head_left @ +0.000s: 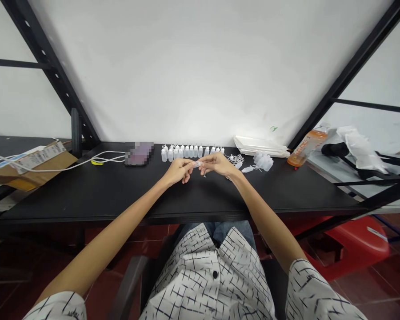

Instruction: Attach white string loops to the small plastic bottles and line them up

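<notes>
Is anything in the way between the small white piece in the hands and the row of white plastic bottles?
Nothing visible stands in the way: the small white piece, held between the left hand and right hand, is just in front of the row of white plastic bottles. The white cord tangle lies off to the right.

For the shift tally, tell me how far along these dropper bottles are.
Done, by the look of it: a row of white plastic dropper bottles stands upright at the back of the black table. In hand: the left hand and right hand pinch a small white piece between them. Still loose: a cluster of white bottles and tangled white cord on the right.
</notes>
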### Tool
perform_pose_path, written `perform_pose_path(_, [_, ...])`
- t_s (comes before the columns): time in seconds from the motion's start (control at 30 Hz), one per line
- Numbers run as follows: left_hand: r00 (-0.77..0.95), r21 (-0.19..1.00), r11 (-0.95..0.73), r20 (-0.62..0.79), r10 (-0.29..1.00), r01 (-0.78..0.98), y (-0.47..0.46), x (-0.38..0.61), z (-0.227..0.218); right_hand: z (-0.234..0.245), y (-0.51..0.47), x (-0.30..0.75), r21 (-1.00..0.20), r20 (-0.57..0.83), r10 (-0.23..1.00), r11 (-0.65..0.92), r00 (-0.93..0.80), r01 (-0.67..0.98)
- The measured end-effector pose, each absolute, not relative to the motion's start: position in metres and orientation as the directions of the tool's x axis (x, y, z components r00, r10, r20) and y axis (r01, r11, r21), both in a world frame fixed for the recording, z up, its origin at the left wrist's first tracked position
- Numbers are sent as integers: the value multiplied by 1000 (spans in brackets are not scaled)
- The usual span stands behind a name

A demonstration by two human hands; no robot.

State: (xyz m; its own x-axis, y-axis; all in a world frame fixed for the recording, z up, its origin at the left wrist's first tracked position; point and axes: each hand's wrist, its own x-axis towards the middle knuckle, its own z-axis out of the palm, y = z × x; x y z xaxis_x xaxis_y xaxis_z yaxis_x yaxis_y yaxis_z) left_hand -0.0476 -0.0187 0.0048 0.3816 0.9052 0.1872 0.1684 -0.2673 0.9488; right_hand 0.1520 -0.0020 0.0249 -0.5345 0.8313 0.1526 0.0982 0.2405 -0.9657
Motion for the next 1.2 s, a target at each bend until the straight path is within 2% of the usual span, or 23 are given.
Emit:
perform_pose_path(0.17, [404, 960, -233, 153, 902, 157, -19, -49, 5, 26, -3, 152, -961, 152, 818, 252, -555, 109])
perform_pose_path(0.3, [416, 940, -270, 165, 894, 208, -18, -49, 7, 26, -3, 150, -959, 162, 814, 263, -558, 105])
perform_pose_path(0.37, [407, 899, -355, 233, 883, 257, -17, -50, 9, 26, -3, 149, -962, 175, 820, 260, -546, 82])
perform_pose_path(0.47, [366, 762, -506, 372, 853, 404, -14, -51, 8, 27, -3, 149, -964, 202, 827, 263, -524, 44])
perform_pose_path(0.57, [361, 679, -543, 408, 838, 494, -11, -52, 3, 28, 0, 151, -962, 215, 842, 270, -495, 40])
perform_pose_path(0.67, [337, 740, -508, 388, 858, 442, -7, -53, -3, 30, 5, 157, -949, 269, 883, 311, -385, 51])
perform_pose_path(0.77, [318, 809, -455, 350, 881, 371, -5, -54, -6, 34, 14, 173, -915, 377, 910, 395, -171, 87])
perform_pose_path(0.83, [312, 838, -432, 334, 889, 333, -5, -54, -6, 35, 19, 189, -883, 442, 897, 441, -30, 161])
perform_pose_path(0.9, [302, 853, -420, 330, 894, 310, -8, -55, -4, 35, 23, 207, -830, 494, 867, 446, 68, 334])
perform_pose_path(1.03, [297, 862, -416, 332, 895, 291, -11, -55, 0, 34, 23, 232, -563, 550, 830, 289, 90, 775])
perform_pose_path(1.13, [285, 868, -404, 324, 902, 290, -10, -56, 1, 35, 20, 237, -435, 493, 868, 199, 48, 878])
perform_pose_path(1.2, [268, 875, -386, 313, 911, 291, -9, -55, 1, 36, 17, 236, -444, 418, 908, 200, 5, 873])
